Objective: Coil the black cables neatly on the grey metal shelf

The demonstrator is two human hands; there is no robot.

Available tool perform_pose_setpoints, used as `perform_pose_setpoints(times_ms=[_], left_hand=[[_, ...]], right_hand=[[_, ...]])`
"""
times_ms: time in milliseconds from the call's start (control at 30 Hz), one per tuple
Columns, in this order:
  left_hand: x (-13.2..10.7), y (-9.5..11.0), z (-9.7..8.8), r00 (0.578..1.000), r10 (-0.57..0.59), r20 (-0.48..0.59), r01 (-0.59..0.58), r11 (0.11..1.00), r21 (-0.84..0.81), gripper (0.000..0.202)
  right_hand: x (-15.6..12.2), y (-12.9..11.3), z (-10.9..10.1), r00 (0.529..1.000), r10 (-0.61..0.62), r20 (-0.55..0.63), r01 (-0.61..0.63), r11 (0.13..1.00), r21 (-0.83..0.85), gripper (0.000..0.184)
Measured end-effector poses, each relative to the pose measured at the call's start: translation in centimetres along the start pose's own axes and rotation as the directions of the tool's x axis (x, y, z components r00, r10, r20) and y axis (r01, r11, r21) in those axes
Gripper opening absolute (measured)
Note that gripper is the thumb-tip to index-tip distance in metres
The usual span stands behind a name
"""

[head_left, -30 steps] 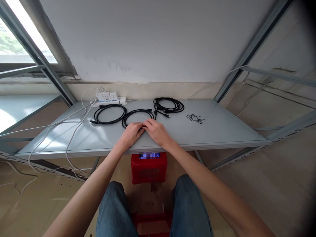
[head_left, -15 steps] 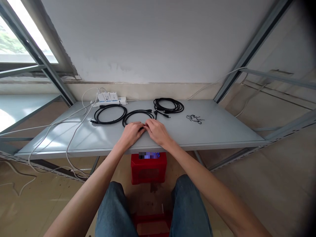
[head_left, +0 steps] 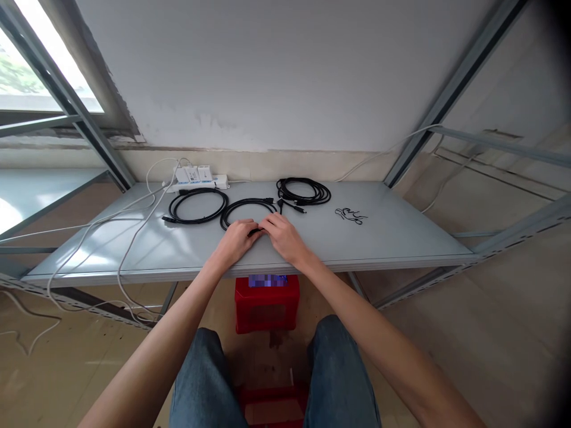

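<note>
Both hands meet at the near side of a coiled black cable (head_left: 247, 201) in the middle of the grey shelf. My left hand (head_left: 238, 241) has its fingers bent and pressed round the cable's near strands. My right hand (head_left: 284, 236) touches it from the right, fingers curled and pinching the same stretch of cable. The fingers hide that part, so I cannot tell whether a tie is between them. To the left lies another coiled black cable (head_left: 198, 222), and behind on the right a thicker coil (head_left: 329, 191) with a connector (head_left: 300, 209) sticking out.
Several thin black ties (head_left: 351, 215) lie loose on the shelf (head_left: 401, 238) to the right. A white power strip (head_left: 218, 181) with plugged-in adapters stands against the wall. White cords (head_left: 125, 255) hang over the left front edge. A red stool (head_left: 266, 306) stands beneath the shelf.
The hands stay together at the middle coil, with only slight finger movement. The whole view has shifted a little; the cables and ties lie as before.
</note>
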State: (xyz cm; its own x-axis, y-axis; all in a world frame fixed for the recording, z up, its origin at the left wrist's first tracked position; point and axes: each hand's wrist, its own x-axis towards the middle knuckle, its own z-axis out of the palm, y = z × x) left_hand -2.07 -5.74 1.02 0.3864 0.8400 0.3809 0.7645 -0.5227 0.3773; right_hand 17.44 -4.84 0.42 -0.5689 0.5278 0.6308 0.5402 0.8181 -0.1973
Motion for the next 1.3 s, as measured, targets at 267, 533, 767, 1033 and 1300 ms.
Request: perform_pose_setpoints(times_ms=[267, 533, 767, 1033, 1300], left_hand=[[0.1, 0.1, -0.1, 0.999, 0.019, 0.034, -0.020, 0.999, 0.026, 0.028], [0.3, 0.3, -0.1, 0.999, -0.020, 0.049, 0.017, 0.998, 0.065, 0.025], [0.2, 0.3, -0.2, 0.999, -0.034, 0.034, 0.030, 0.994, 0.103, 0.028], [0.3, 0.6, -0.4, 0.992, -0.104, 0.077, 0.091, 0.984, 0.156, 0.027], [0.3, 0.8, -0.6, 0.992, -0.102, 0.076, 0.084, 0.974, 0.211, 0.021]], right_hand=[[-0.4, 0.4, 0.1, 0.997, -0.044, 0.071, 0.058, 0.975, -0.216, 0.028], [0.8, 0.1, -1.4, 0.971, -0.071, 0.227, 0.150, 0.923, -0.354, 0.030], [3.9, 0.0, -3.2, 0.895, -0.180, 0.407, 0.366, 0.820, -0.441, 0.037], [5.1, -0.8, -2.1, 0.864, -0.138, 0.484, 0.349, 0.857, -0.380, 0.030], [5.6, -3.6, -2.0, 0.742, -0.019, 0.670, 0.464, 0.736, -0.493, 0.030]])
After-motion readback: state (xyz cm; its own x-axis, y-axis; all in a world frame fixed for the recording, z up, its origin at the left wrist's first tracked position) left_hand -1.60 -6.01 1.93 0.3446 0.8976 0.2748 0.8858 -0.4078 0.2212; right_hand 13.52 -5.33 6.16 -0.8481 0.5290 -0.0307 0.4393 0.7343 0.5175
